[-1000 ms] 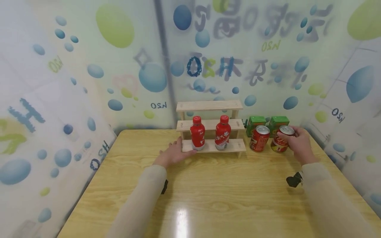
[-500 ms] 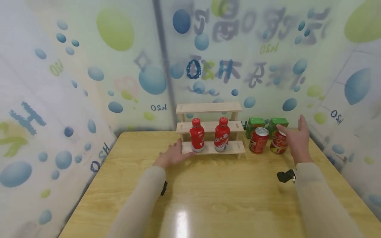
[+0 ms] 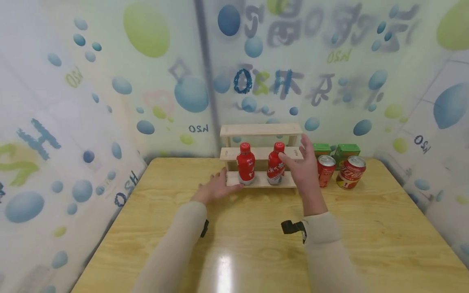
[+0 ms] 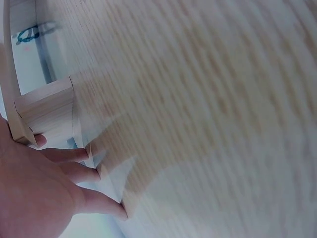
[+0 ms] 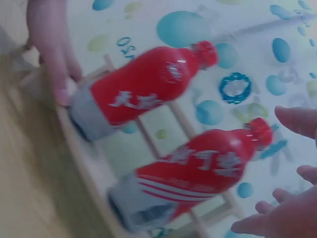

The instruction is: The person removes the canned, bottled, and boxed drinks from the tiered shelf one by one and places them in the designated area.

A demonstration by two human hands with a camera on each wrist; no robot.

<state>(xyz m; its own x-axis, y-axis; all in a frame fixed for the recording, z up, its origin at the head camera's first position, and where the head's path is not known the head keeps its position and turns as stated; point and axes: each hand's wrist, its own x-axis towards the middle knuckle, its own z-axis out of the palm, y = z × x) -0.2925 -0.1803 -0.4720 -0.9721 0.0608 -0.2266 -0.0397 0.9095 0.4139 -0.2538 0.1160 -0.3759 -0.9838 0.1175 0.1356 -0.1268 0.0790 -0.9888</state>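
Observation:
Two red bottles with red caps, the left bottle (image 3: pixel 246 165) and the right bottle (image 3: pixel 275 165), stand upright on the lowest tier of a three-tier wooden shelf (image 3: pixel 261 130). My left hand (image 3: pixel 214 189) rests against the shelf's left end, its thumb along the front of the lowest tier. In the left wrist view, straight fingers (image 4: pixel 101 202) of that hand touch the tabletop. Beside the right bottle is my right hand (image 3: pixel 307 173), fingers spread and holding nothing. The right wrist view shows a gap between those fingers (image 5: pixel 297 121) and the bottle's cap.
Right of the shelf stand two red drink cans, one can (image 3: pixel 326 169) partly behind my right hand and another can (image 3: pixel 351 173) farther right. Behind them are two green boxes, a left box (image 3: pixel 322 149) and a right box (image 3: pixel 347 150). Printed curtains (image 3: pixel 176 142) enclose the wooden table (image 3: pixel 256 236).
My right hand has let go of the rightmost can and moved left to the right bottle. The can stays standing before the green box. My left hand keeps its place at the shelf.

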